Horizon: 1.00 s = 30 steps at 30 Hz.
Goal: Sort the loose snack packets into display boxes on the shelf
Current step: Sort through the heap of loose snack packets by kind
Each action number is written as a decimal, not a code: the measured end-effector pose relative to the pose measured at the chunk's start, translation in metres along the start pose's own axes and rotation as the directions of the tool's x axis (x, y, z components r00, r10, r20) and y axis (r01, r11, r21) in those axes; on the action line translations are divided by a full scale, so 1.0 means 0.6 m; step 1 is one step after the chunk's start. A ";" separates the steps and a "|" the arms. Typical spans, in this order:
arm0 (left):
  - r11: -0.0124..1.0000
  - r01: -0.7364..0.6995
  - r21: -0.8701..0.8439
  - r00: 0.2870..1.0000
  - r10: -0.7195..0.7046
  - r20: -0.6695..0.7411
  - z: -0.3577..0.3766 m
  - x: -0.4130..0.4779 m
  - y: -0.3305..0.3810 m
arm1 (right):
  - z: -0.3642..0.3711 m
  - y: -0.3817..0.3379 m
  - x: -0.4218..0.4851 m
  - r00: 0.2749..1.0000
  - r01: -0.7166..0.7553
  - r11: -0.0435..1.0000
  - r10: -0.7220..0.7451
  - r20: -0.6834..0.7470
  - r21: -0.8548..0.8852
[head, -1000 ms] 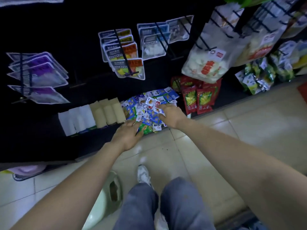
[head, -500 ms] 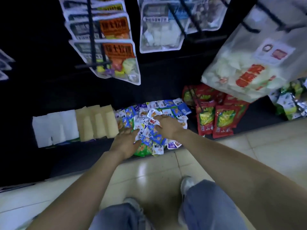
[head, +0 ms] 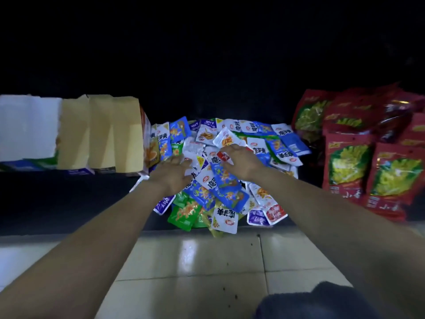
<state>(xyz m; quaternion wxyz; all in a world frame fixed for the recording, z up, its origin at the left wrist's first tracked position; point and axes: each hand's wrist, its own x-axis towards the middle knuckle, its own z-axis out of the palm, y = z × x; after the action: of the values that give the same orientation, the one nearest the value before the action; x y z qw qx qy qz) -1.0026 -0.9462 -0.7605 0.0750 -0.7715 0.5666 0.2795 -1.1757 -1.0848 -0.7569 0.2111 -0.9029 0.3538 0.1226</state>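
A heap of small loose snack packets (head: 232,194), blue, white, green and purple, lies on the dark bottom shelf (head: 69,203) and spills to its front edge. My left hand (head: 171,173) rests palm down on the heap's left side, fingers spread over white packets. My right hand (head: 241,161) lies on top of the heap, fingers bent over a white and red packet (head: 224,155); whether it pinches one I cannot tell. A row of display boxes (head: 101,134) with raised tan and white flaps stands on the shelf just left of the heap.
Big red bags with green pictures (head: 358,166) are stacked on the shelf right of the heap. Pale floor tiles (head: 195,256) run in front of the shelf. My knee (head: 322,302) shows at the bottom right. Above the shelf all is dark.
The view has dropped and moved much closer to the bottom shelf; the hanging packets above have left the frame. Both hands stay on the heap, the left one now further onto it.
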 end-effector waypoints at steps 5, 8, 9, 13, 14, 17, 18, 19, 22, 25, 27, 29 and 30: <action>1.000 -0.003 -0.022 1.000 0.003 0.011 0.051 0.026 0.000 | 0.062 0.017 0.010 0.993 0.042 0.995 -0.031 0.116 -0.094; 1.000 -0.002 -0.010 0.998 0.001 -0.056 0.074 0.022 0.003 | 0.092 0.025 0.001 0.997 0.066 0.992 -0.062 0.039 -0.107; 1.000 0.000 0.002 0.997 0.000 -0.073 0.078 0.020 0.003 | 0.096 0.029 -0.002 0.997 0.073 0.992 -0.076 -0.025 -0.104; 1.000 0.021 0.018 0.992 -0.018 -0.128 0.087 0.016 0.001 | 0.108 0.034 -0.010 0.968 -0.002 0.996 -0.020 -0.252 -0.085; 1.000 0.023 0.019 0.991 -0.021 -0.135 0.088 0.017 0.002 | 0.114 0.029 -0.010 0.976 -0.027 0.998 0.015 -0.217 -0.052; 0.999 0.035 -0.012 0.985 -0.036 -0.166 0.094 0.015 0.007 | 0.123 0.018 -0.009 0.989 -0.053 0.998 0.048 -0.139 -0.038; 0.998 0.044 -0.038 0.981 -0.051 -0.189 0.096 0.014 0.008 | 0.119 0.019 -0.009 0.987 -0.041 0.999 0.038 -0.159 -0.012; 0.996 0.063 -0.069 0.973 -0.076 -0.219 0.096 0.011 0.011 | 0.114 0.024 -0.009 0.983 -0.016 1.000 0.020 -0.181 0.024; 0.967 0.196 -0.164 0.937 -0.234 -0.259 0.090 0.010 0.015 | 0.102 0.040 -0.017 0.962 0.035 0.989 0.005 -0.274 0.141; 0.883 0.285 -0.372 0.896 -0.384 -0.224 0.084 0.009 0.011 | 0.093 0.049 -0.027 0.924 0.062 0.969 0.034 -0.380 0.239; 0.797 0.293 -0.529 0.868 -0.453 -0.201 0.082 0.008 0.009 | 0.086 0.050 -0.031 0.908 0.115 0.955 0.012 -0.420 0.274; 0.662 0.229 -0.714 0.835 -0.510 -0.205 0.076 0.006 0.006 | 0.084 0.045 -0.035 0.887 0.214 0.945 -0.082 -0.454 0.248; 0.553 0.168 -0.816 0.817 -0.541 -0.200 0.070 0.006 0.005 | 0.085 0.039 -0.035 0.882 0.258 0.941 -0.137 -0.450 0.220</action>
<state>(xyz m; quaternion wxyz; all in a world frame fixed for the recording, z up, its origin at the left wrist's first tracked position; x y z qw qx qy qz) -1.0193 -0.9321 -0.7968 -0.3301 -0.8695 0.2211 0.2935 -1.2106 -1.0640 -0.8010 0.2622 -0.9013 0.3101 -0.1510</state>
